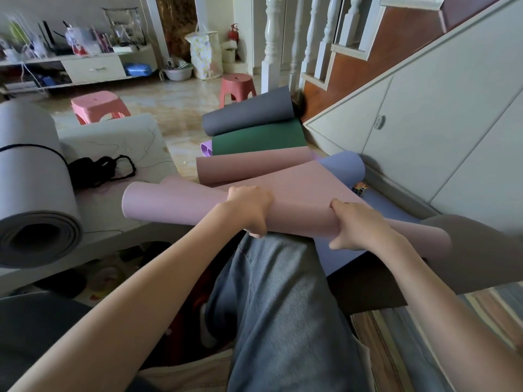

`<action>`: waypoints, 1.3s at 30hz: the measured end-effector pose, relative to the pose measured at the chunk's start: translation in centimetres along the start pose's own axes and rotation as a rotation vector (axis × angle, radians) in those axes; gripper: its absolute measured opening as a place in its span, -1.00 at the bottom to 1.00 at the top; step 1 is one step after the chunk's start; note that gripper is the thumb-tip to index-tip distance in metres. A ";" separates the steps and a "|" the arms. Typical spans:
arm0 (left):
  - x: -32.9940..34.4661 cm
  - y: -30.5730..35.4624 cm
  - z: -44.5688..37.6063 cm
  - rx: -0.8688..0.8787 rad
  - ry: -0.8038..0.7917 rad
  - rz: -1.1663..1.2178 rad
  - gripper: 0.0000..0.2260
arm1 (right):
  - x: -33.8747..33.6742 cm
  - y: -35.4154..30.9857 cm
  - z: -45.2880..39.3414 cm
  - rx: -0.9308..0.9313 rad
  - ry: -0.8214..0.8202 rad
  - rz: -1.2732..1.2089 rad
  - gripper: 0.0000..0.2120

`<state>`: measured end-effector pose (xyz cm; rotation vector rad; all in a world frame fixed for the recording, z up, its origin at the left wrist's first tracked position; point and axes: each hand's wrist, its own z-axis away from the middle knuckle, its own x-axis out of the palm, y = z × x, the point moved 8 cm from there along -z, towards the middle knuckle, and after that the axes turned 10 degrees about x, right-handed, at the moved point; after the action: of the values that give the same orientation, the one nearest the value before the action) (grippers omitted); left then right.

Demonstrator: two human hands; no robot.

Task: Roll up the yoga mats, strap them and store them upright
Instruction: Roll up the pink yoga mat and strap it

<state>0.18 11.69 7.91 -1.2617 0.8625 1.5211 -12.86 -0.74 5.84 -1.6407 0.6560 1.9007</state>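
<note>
A pink yoga mat (181,203) lies partly rolled across my lap, its loose end running away over the floor. My left hand (250,209) grips the roll near its middle, fingers curled under it. My right hand (353,224) grips the same roll further right. Under it lies a lavender-blue mat (343,166). Beyond are a dusty-rose mat (249,165), a green mat (260,140) and a dark grey mat (249,114), all curled at the ends. A rolled grey mat (31,193) tied with a black strap stands at the left.
Black cords (99,169) lie on the low white table (119,140) at left. Two pink stools (99,106) (236,87) stand on the tiled floor. A white stair cabinet (424,131) lines the right side. A small cube (360,188) sits by its base.
</note>
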 end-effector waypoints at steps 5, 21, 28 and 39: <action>-0.9 0.8 1.8 0.078 -0.219 0.062 -0.55 | -1.0 -0.5 3.5 -0.047 -0.062 0.011 -0.57; 1.7 2.3 6.4 0.094 -0.618 0.172 -0.42 | 0.5 -2.2 10.2 -0.098 -0.041 -0.113 -0.26; 0.8 2.6 6.9 0.185 -0.199 0.086 -0.17 | 1.4 -2.3 8.0 -0.160 -0.114 -0.111 -0.44; 2.8 1.2 5.0 0.168 -0.181 0.265 -0.32 | 0.3 -2.5 5.7 -0.213 -0.180 -0.157 -0.27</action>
<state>-2.60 16.60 6.23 -0.8996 1.0440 1.7015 -15.32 4.93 6.25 -1.5703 0.2511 2.0270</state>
